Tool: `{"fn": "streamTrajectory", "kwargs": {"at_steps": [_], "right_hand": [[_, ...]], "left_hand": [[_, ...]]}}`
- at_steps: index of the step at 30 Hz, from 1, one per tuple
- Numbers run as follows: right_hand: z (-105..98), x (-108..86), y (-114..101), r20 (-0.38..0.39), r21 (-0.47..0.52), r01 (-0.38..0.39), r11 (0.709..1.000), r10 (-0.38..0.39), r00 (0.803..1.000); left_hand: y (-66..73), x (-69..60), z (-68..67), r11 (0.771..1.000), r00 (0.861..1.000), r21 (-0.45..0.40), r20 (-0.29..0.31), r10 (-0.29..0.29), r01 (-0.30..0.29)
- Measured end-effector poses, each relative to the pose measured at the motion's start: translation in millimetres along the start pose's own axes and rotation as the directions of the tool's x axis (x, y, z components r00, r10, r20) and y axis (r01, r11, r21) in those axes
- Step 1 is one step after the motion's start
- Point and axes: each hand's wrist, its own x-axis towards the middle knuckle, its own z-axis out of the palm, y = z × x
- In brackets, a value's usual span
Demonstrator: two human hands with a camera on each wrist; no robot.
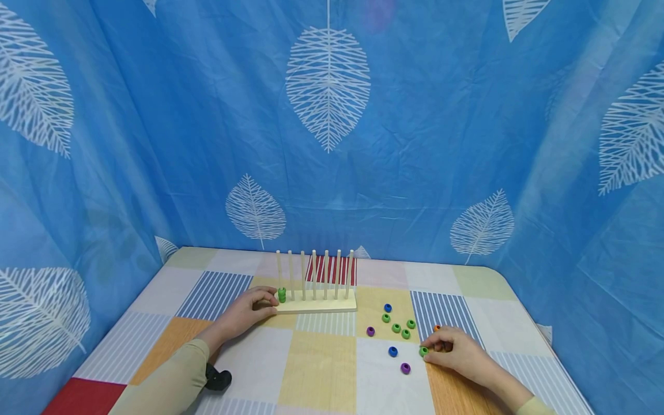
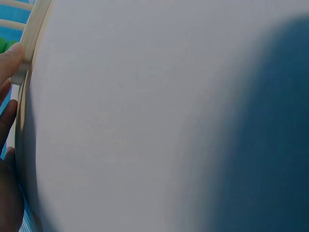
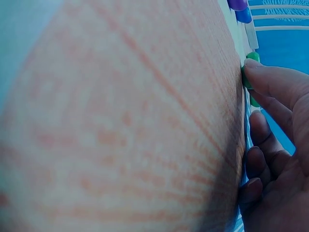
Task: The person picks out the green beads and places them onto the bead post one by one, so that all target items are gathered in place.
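Observation:
A pale wooden peg rack (image 1: 316, 307) with several upright pegs stands toward the back of the table. Green beads (image 1: 282, 295) are stacked low on its leftmost peg. My left hand (image 1: 248, 311) grips the left end of the rack's base; in the left wrist view the thumb (image 2: 12, 60) lies against that end. At the right, my right hand (image 1: 459, 353) pinches a green bead (image 1: 423, 351) between thumb and fingers, at the tabletop. An orange bead (image 1: 437, 328) is partly hidden behind the right hand.
Left of the right hand lie loose beads: several green ones (image 1: 396, 328), blue ones (image 1: 393, 351) and purple ones (image 1: 406, 368). A patchwork cloth (image 1: 321, 369) covers the table. A black object (image 1: 219, 380) is by the left forearm. Blue leaf-print curtains (image 1: 415, 173) enclose the back and sides.

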Motion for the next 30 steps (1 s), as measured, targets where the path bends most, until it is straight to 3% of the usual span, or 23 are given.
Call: {"fn": "streamTrajectory", "kwargs": {"at_steps": [14, 26, 30], "right_hand": [[2.3, -0.8, -0.4, -0.019, -0.011, -0.038, 0.999, 0.038, 0.999], [2.2, -0.9, -2.2, -0.017, -0.027, -0.019, 0.999, 0.019, 1.0], [-0.1, -0.6, -5.2, -0.015, -0.026, -0.056, 0.998, 0.055, 0.998]], "left_hand": [[-2.0, 0.1, 0.0, 1.0, 1.0, -0.004, 0.002, -0.022, 0.022], [0.4, -1.0, -1.3, 1.0, 1.0, -0.003, 0.001, -0.013, 0.013], [0.5, -1.1, -1.1, 1.0, 1.0, -0.001, 0.001, -0.009, 0.009]]}}
